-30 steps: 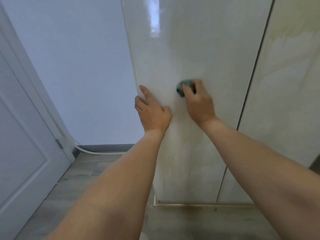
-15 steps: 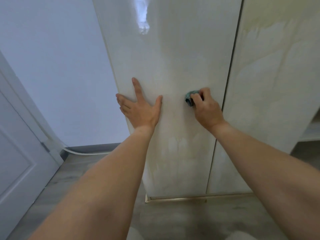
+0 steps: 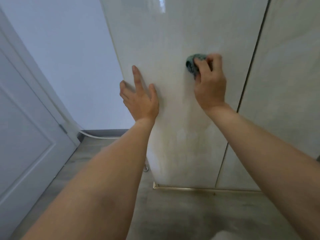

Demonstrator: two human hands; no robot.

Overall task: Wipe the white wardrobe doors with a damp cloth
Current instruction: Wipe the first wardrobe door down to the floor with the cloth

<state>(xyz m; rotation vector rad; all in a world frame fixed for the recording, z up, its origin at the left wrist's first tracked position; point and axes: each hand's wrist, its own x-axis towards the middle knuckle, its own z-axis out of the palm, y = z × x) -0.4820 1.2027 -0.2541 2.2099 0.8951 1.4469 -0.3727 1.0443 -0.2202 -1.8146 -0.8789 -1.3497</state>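
Right hand (image 3: 210,82), its grip clamped on the bunched cloth (image 3: 191,64), has swept back left and upward across the left wardrobe door (image 3: 173,40), while the flat, fingers-apart left hand (image 3: 140,99) still braces it, so wiping is mid-panel.

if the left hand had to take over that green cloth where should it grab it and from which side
Grab the bunched end of the green cloth that sticks out past the right hand, coming from the left across the wardrobe door. That is the only exposed part; the rest is wadded under the right hand's curled fingers. The left hand lies flat on the same door, lower left of the cloth, so the reach looks short.
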